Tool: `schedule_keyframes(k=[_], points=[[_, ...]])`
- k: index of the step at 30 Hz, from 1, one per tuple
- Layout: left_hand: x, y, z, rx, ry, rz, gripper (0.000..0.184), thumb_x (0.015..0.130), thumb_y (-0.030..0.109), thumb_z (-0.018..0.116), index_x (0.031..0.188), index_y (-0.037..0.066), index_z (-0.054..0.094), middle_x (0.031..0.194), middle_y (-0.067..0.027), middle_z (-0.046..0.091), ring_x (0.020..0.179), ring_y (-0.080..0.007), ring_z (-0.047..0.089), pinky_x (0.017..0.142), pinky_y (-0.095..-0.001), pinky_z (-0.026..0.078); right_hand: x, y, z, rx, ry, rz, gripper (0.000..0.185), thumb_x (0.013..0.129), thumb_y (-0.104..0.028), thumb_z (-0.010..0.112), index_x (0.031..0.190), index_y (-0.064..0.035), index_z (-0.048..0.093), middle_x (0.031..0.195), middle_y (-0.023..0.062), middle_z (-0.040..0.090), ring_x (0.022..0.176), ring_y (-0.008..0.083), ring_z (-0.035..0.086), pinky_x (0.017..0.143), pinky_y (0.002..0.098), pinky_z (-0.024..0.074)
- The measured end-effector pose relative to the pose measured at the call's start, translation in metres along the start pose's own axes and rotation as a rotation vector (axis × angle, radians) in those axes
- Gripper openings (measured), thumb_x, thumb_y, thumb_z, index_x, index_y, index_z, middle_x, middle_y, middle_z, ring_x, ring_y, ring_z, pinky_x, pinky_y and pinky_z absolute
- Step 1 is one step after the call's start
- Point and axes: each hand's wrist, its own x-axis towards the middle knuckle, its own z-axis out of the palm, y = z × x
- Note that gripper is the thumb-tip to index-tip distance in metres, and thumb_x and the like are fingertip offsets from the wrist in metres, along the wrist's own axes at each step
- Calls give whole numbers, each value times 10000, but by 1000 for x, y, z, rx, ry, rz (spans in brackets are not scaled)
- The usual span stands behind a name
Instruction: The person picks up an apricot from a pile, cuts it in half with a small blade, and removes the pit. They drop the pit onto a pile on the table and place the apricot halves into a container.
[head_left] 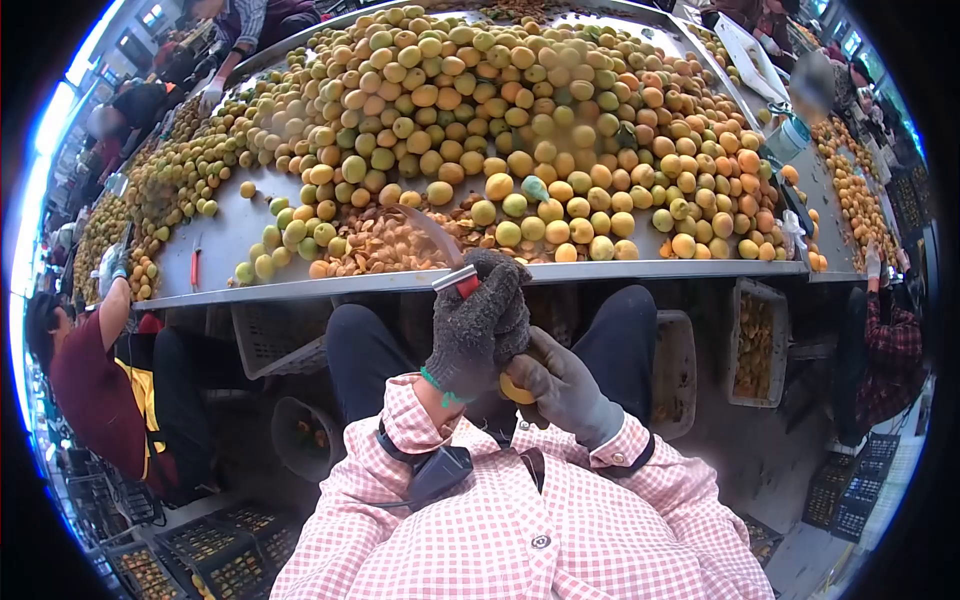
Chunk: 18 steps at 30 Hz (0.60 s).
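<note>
My left hand [478, 325], in a dark grey knit glove, is closed around a knife with a red handle and a curved blade [437, 238] that points up and left toward the table. My right hand [568, 388], in a smoother grey glove, grips a yellow apricot [517, 391] in front of my chest. The two hands touch or nearly touch, and the left fingertips are partly hidden. Beyond the blade lies a heap of cut apricot pieces [390, 243] at the table's near edge.
A large pile of whole apricots [450, 110] covers much of the metal table [330, 285]. A red-handled tool [195, 266] lies at left. Below stand a bucket [305, 438] and crates [757, 345]. Other people work nearby, one in a maroon shirt [95, 385].
</note>
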Motion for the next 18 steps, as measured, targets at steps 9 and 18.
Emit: schedule_keyframes(k=[9, 18], points=[[11, 23, -18, -82, 11, 107, 124, 924, 201, 587, 940, 84, 548, 561, 30, 403, 418, -71, 366, 370, -216, 283, 21, -25, 13, 424, -76, 385, 336, 956, -301, 528, 1164, -69, 403, 954, 103, 549, 716, 181, 598, 562, 264, 478], [36, 26, -31, -83, 129, 172, 107, 934, 200, 572, 934, 98, 542, 573, 24, 420, 420, -75, 383, 381, -215, 300, 43, 11, 33, 501, 60, 195, 263, 958, -332, 521, 1129, -156, 426, 846, 55, 546, 589, 92, 504, 420, 177, 353]])
